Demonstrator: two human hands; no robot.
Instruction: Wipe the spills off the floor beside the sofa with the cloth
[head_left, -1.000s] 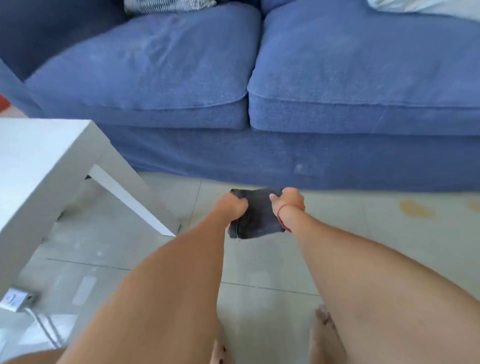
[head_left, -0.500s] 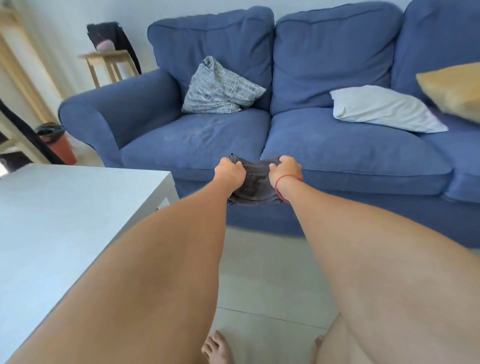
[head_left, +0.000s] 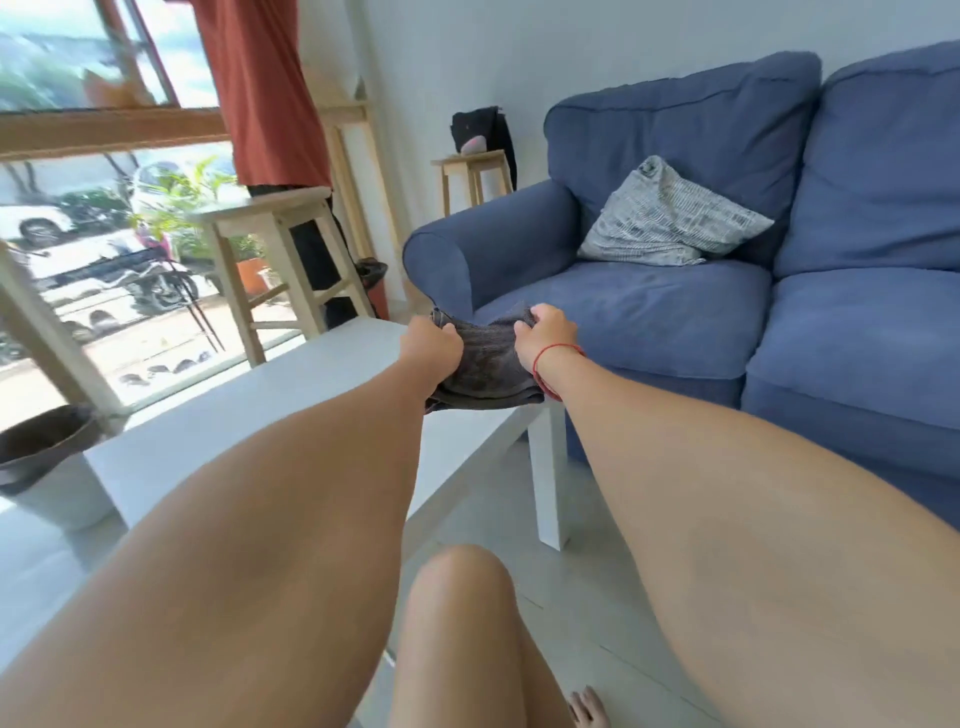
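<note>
You've got left hand (head_left: 434, 345) & right hand (head_left: 545, 340) both clenched on the cloth (head_left: 485, 371) above the tabletop (head_left: 270, 415); w/ floor spills out of view, you may wipe the wrong spot.

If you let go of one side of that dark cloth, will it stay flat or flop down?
Probably flop. The cloth already sags and bunches between the left hand and the right hand, so it looks soft. It seems light, held by pinched edges. Its towel-like nap suggests it is not slippery.

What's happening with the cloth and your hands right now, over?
Left hand and right hand both gripping dark cloth. Cloth held up over white table corner. No spill in view.
</note>
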